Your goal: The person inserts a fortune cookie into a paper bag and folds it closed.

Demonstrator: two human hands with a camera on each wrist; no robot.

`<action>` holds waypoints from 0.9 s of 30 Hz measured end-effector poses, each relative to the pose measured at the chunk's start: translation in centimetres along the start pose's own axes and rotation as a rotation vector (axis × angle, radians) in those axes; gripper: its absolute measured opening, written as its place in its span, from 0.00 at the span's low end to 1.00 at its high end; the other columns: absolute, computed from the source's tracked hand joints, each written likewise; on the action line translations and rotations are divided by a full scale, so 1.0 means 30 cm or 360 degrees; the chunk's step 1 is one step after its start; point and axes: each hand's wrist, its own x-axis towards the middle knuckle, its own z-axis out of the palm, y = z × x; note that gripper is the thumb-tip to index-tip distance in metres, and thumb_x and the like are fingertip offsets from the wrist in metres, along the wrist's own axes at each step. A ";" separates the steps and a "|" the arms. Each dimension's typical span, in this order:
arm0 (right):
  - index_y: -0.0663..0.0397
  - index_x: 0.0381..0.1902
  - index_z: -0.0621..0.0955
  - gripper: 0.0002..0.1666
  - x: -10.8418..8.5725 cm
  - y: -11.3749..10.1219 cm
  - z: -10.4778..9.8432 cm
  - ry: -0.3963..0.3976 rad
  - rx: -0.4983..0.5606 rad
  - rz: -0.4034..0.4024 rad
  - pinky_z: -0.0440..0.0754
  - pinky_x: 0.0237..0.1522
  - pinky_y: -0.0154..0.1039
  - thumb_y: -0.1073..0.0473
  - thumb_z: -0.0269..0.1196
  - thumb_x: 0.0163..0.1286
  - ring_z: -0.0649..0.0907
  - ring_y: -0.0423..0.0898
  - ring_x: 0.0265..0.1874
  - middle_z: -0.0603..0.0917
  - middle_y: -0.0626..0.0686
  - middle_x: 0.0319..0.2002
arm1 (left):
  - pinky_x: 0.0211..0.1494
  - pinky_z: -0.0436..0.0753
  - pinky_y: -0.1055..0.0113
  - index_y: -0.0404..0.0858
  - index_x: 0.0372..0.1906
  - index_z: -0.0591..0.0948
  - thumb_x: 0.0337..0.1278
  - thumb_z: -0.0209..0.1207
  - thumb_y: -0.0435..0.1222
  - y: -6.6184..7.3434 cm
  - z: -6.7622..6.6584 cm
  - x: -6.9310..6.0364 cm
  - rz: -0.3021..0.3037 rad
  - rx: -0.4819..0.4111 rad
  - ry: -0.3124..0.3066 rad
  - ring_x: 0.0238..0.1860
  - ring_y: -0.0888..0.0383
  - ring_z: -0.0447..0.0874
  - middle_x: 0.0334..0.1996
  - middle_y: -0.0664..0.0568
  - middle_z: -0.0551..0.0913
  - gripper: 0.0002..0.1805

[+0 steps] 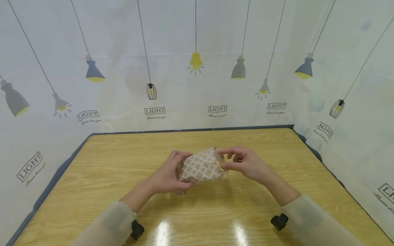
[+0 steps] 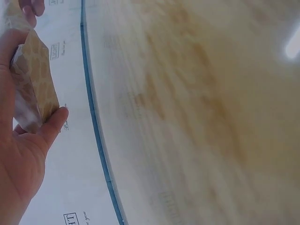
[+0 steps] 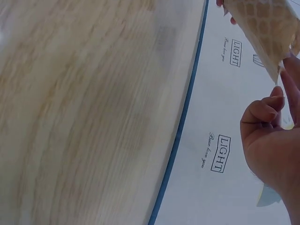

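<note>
A tan packet (image 1: 199, 166) with a white lattice pattern is held above the wooden table, its right end slightly higher. My left hand (image 1: 167, 172) grips its left end, thumb along the near side and fingers at the far side. At the right end, thumb and index finger of my right hand (image 1: 250, 165) pinch the clear, crinkled edge, where a small yellow patch shows. In the left wrist view the packet (image 2: 40, 77) sits between the left thumb and fingers. The right wrist view shows the packet's pointed corner (image 3: 265, 35) by the right fingertips; its contents are hidden.
The wooden table (image 1: 123, 150) has a dark blue edge strip along the wall. Behind and beside it hangs a pale wall covering (image 1: 172, 27) printed with lamps. A small black device (image 1: 136, 229) sits at the left cuff, another black device (image 1: 279, 221) at the right cuff.
</note>
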 end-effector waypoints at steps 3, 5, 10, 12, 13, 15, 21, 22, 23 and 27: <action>0.45 0.64 0.88 0.24 0.009 0.003 0.022 0.0015 0.0050 -0.0017 0.74 0.26 0.31 0.57 0.77 0.71 0.74 0.39 0.28 0.76 0.57 0.48 | 0.71 0.81 0.45 0.47 0.81 0.68 0.46 0.84 0.42 0.003 0.001 0.001 -0.0002 0.0013 0.0009 0.63 0.49 0.73 0.66 0.44 0.70 0.55; 0.49 0.63 0.88 0.24 0.012 0.003 0.035 0.0016 0.0069 -0.0035 0.74 0.25 0.31 0.60 0.76 0.71 0.74 0.39 0.27 0.75 0.57 0.47 | 0.70 0.81 0.46 0.46 0.81 0.69 0.45 0.84 0.41 0.004 0.002 0.001 -0.0003 0.0016 0.0009 0.63 0.50 0.73 0.66 0.45 0.70 0.55; 0.51 0.63 0.88 0.22 0.012 -0.005 0.053 0.0016 0.0031 -0.0004 0.75 0.27 0.31 0.60 0.75 0.73 0.75 0.43 0.32 0.77 0.59 0.49 | 0.70 0.81 0.47 0.47 0.80 0.69 0.46 0.84 0.40 0.001 0.005 0.000 0.0011 0.0036 0.0005 0.62 0.50 0.73 0.65 0.44 0.70 0.55; 0.51 0.63 0.88 0.22 0.010 -0.008 0.056 0.0008 0.0020 0.0027 0.75 0.28 0.31 0.59 0.75 0.73 0.75 0.44 0.33 0.76 0.59 0.50 | 0.71 0.82 0.45 0.46 0.80 0.69 0.45 0.85 0.40 0.000 0.007 -0.002 0.0017 0.0048 0.0010 0.62 0.50 0.73 0.65 0.44 0.70 0.55; 0.51 0.64 0.87 0.22 0.009 -0.008 0.058 0.0003 0.0019 0.0037 0.75 0.28 0.32 0.58 0.75 0.73 0.75 0.45 0.34 0.76 0.59 0.51 | 0.71 0.82 0.44 0.46 0.80 0.69 0.45 0.85 0.39 -0.002 0.008 -0.003 0.0018 0.0047 0.0015 0.63 0.50 0.73 0.66 0.44 0.70 0.55; 0.47 0.65 0.87 0.23 0.004 -0.003 0.057 0.0002 0.0040 0.0077 0.76 0.29 0.32 0.56 0.75 0.74 0.75 0.45 0.34 0.76 0.59 0.53 | 0.72 0.82 0.43 0.45 0.80 0.69 0.45 0.85 0.39 -0.003 0.008 -0.006 0.0013 0.0036 0.0021 0.63 0.49 0.73 0.66 0.44 0.70 0.55; 0.39 0.66 0.87 0.23 -0.001 0.016 0.044 0.0031 0.0131 0.0167 0.78 0.33 0.36 0.50 0.74 0.75 0.76 0.45 0.34 0.78 0.58 0.57 | 0.73 0.82 0.40 0.43 0.81 0.69 0.45 0.85 0.41 -0.004 0.004 -0.006 -0.0014 -0.0005 0.0042 0.64 0.48 0.73 0.67 0.44 0.70 0.56; 0.40 0.66 0.87 0.23 0.001 0.015 0.044 0.0024 0.0138 0.0166 0.78 0.33 0.35 0.50 0.74 0.75 0.76 0.46 0.34 0.79 0.58 0.57 | 0.73 0.82 0.40 0.43 0.81 0.69 0.45 0.85 0.41 -0.003 0.003 -0.005 -0.0019 -0.0009 0.0042 0.64 0.48 0.73 0.67 0.44 0.70 0.56; 0.41 0.66 0.87 0.23 0.003 0.013 0.045 0.0011 0.0142 0.0159 0.78 0.33 0.35 0.51 0.73 0.76 0.77 0.46 0.34 0.80 0.58 0.57 | 0.73 0.82 0.40 0.43 0.81 0.69 0.45 0.85 0.41 -0.001 0.003 -0.005 -0.0024 -0.0010 0.0040 0.64 0.48 0.73 0.67 0.44 0.70 0.56; 0.42 0.69 0.86 0.24 0.007 0.003 0.049 -0.0001 0.0166 0.0168 0.79 0.33 0.35 0.51 0.72 0.78 0.78 0.46 0.34 0.83 0.56 0.57 | 0.74 0.81 0.40 0.42 0.82 0.68 0.46 0.85 0.40 0.003 0.005 -0.003 -0.0048 -0.0007 0.0046 0.65 0.47 0.73 0.68 0.43 0.69 0.56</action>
